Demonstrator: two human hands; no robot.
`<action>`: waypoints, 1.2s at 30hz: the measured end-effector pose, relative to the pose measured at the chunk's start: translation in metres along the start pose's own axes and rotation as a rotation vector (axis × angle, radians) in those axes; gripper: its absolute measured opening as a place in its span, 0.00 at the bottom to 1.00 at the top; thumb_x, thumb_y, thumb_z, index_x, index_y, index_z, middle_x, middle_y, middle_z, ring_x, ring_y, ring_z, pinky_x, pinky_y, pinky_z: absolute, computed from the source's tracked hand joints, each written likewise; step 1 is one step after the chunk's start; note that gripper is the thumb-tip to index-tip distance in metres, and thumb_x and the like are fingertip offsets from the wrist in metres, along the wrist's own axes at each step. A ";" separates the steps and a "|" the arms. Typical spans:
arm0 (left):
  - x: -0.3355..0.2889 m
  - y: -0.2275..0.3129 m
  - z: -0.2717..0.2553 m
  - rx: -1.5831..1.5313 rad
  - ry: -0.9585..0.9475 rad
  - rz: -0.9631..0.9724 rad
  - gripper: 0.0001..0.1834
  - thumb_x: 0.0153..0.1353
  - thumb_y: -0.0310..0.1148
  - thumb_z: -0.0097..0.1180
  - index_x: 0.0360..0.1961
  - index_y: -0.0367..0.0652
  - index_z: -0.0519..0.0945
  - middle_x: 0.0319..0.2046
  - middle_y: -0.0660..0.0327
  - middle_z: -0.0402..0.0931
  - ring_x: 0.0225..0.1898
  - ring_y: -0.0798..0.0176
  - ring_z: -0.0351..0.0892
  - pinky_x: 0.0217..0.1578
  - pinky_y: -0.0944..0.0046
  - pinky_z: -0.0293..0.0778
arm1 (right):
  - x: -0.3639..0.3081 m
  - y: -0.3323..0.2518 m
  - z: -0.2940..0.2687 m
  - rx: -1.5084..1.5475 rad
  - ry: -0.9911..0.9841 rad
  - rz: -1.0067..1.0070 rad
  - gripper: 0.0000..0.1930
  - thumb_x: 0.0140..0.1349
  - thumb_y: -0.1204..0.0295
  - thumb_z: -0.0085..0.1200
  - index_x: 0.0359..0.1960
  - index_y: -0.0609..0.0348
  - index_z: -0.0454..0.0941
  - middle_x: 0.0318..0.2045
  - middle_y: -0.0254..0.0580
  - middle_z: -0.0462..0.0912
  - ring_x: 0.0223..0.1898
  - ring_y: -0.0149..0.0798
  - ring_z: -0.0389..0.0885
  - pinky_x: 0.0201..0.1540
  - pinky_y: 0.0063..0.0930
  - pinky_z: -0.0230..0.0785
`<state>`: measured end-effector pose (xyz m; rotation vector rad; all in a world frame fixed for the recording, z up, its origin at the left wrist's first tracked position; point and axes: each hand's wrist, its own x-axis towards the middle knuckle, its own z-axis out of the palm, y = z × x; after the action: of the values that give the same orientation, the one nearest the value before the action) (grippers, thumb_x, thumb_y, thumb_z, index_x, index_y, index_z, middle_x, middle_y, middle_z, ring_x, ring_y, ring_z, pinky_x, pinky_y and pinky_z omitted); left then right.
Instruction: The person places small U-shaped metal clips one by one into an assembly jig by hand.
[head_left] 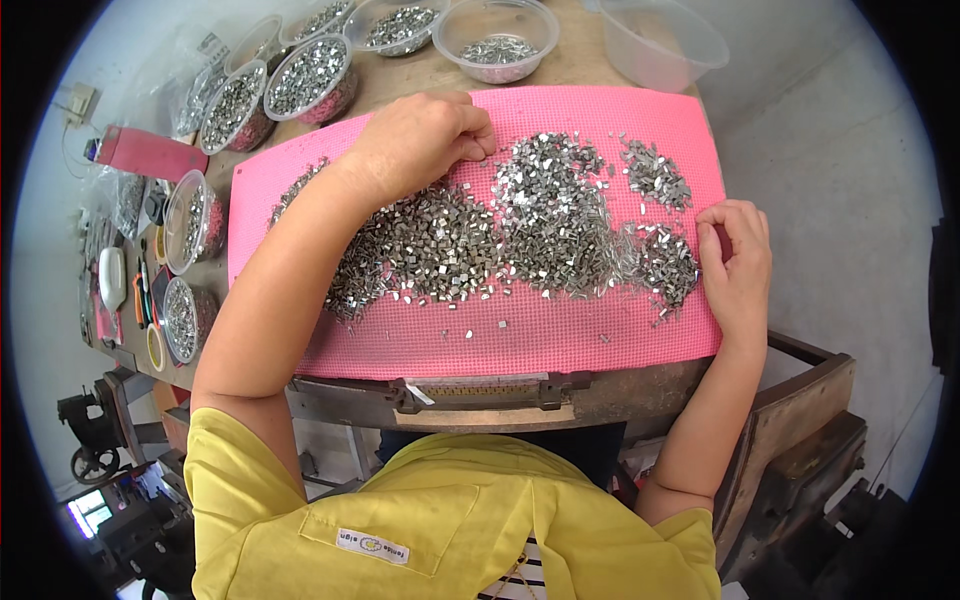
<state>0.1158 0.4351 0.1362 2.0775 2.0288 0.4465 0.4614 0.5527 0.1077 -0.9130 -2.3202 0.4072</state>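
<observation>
Bowls (497, 74) beyond loose metal pieces (440, 240)

Wooden workbench (580, 62); pale wall (45, 270) left with socket box (82, 102). Grey surface (840, 200) right, wall or floor unclear. Black handwheel machine (88, 418) lower left.

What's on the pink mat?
On the pink mat: heaps of small silvery pieces, plus a few strays toward its near edge. The left hand is over its far part. The left forearm hides whatever lies beneath it.
</observation>
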 end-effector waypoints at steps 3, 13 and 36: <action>0.002 0.005 0.001 0.013 0.004 -0.047 0.07 0.59 0.36 0.66 0.38 0.49 0.87 0.37 0.58 0.86 0.42 0.49 0.85 0.44 0.51 0.79 | -0.001 0.000 0.001 0.002 0.002 0.000 0.03 0.60 0.81 0.57 0.34 0.62 0.77 0.37 0.43 0.79 0.43 0.48 0.76 0.49 0.39 0.70; 0.004 0.020 0.004 0.002 0.095 -0.207 0.07 0.57 0.37 0.66 0.31 0.47 0.88 0.30 0.56 0.87 0.34 0.52 0.86 0.39 0.51 0.81 | 0.002 0.002 0.002 -0.004 0.007 0.027 0.03 0.60 0.81 0.57 0.35 0.62 0.79 0.37 0.43 0.80 0.43 0.46 0.78 0.48 0.38 0.71; -0.093 0.053 -0.012 -0.130 0.227 -0.017 0.05 0.64 0.29 0.61 0.36 0.38 0.80 0.34 0.53 0.78 0.39 0.47 0.81 0.41 0.54 0.76 | -0.059 -0.069 -0.012 0.108 -0.018 -0.041 0.02 0.61 0.77 0.56 0.35 0.59 0.79 0.52 0.49 0.78 0.59 0.53 0.72 0.64 0.44 0.61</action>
<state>0.1605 0.3400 0.1598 2.0097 2.0721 0.8215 0.4682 0.4631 0.1248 -0.8112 -2.3049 0.5199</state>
